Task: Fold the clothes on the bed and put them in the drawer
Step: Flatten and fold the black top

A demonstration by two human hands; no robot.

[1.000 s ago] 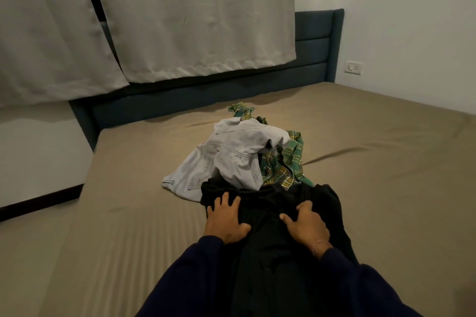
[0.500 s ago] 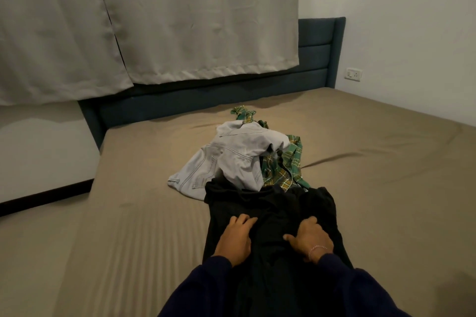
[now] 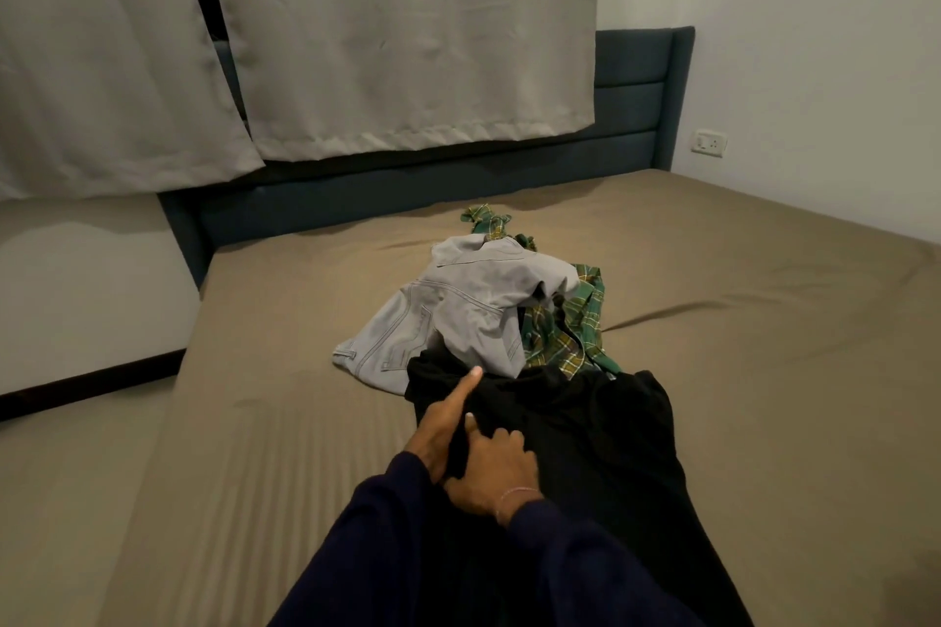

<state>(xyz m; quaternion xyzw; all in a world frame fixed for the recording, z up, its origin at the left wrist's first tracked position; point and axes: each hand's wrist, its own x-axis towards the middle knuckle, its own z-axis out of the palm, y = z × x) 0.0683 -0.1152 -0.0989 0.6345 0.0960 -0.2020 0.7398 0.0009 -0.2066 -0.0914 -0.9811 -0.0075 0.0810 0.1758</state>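
- A black garment lies spread along the near middle of the bed, its far edge touching a crumpled pair of grey jeans and a green plaid shirt.
- The left hand grips a fold at the garment's left edge, one finger stretched straight.
- The right hand, fingers curled, pinches the same fold just beside it.
- Grey curtains hang over the dark blue headboard.

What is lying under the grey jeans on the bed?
A green plaid shirt sticks out from beneath the grey jeans at their right side and far end. The jeans' near edge overlaps the black garment. Whatever else lies under them is covered.
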